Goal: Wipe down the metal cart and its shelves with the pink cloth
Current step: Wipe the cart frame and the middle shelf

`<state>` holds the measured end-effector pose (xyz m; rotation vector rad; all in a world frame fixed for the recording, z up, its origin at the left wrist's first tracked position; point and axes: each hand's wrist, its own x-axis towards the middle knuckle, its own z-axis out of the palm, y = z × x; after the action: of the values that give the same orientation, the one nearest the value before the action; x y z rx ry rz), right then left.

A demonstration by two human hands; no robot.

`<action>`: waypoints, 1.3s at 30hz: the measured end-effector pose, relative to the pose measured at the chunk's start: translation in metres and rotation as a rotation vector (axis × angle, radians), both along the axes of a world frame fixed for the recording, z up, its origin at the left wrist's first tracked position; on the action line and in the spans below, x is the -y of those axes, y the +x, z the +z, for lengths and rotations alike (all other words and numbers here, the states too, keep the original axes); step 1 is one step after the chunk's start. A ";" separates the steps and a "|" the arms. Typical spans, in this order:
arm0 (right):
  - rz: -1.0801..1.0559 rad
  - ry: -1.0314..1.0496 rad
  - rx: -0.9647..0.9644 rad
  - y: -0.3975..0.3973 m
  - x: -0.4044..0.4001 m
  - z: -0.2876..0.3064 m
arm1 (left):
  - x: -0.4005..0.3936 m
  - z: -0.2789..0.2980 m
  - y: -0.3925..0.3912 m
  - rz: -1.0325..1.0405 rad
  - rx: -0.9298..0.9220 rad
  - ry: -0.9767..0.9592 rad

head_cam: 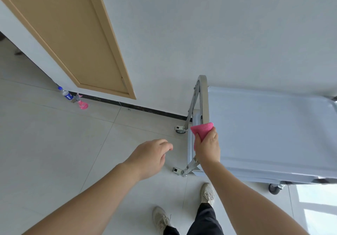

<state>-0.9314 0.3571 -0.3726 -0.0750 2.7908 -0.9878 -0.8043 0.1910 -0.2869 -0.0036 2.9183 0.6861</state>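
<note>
The metal cart point(269, 125) stands at the right against the white wall, with its flat top shelf facing me. Its curved handle bar point(203, 96) runs along the left end. My right hand point(207, 146) grips the pink cloth point(201, 129) and presses it around the near part of that bar. My left hand point(151, 155) hovers over the floor to the left of the cart, fingers loosely curled and holding nothing. The lower shelves are mostly hidden under the top shelf.
A pink spray bottle point(82, 103) and a blue-capped bottle point(65, 93) stand on the floor by the baseboard near a tan door point(73, 39). Cart casters point(179, 130) sit on the tiled floor. My feet point(207, 192) are just in front of the cart.
</note>
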 end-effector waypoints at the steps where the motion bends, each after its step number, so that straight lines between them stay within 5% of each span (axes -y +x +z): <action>1: 0.005 0.021 0.001 -0.004 0.002 0.002 | 0.003 0.002 0.000 0.006 -0.005 0.002; 39: 0.335 0.416 0.165 -0.213 0.091 0.029 | 0.034 0.023 -0.187 0.152 -0.057 0.025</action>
<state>-1.1440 0.2662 -0.3439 -0.3695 2.6477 -0.3147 -0.9912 0.1565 -0.2644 -0.2081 2.9866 0.7566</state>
